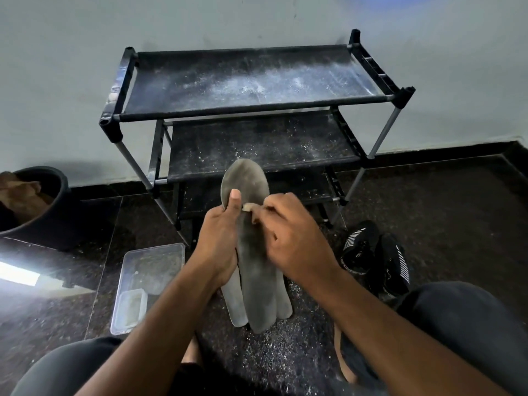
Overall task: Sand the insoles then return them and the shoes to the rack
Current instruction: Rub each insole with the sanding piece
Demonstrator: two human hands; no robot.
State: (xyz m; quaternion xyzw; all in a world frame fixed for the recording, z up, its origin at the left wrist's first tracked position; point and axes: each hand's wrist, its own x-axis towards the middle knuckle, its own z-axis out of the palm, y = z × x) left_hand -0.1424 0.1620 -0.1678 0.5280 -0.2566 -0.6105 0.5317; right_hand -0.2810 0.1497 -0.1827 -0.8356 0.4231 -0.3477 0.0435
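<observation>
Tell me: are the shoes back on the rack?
No, the shoes lie on the floor right of the rack, whose shelves hold only dust.

The left hand (218, 241) covers the middle of the insoles (257, 284); how many are stacked cannot be told. The scrap pinched by the right hand (288, 238) is too small to identify. Left of the rack (251, 110), the black bucket (43, 207) is cut by the frame edge. The shoes (377, 261) are partly hidden behind the knee.
</observation>
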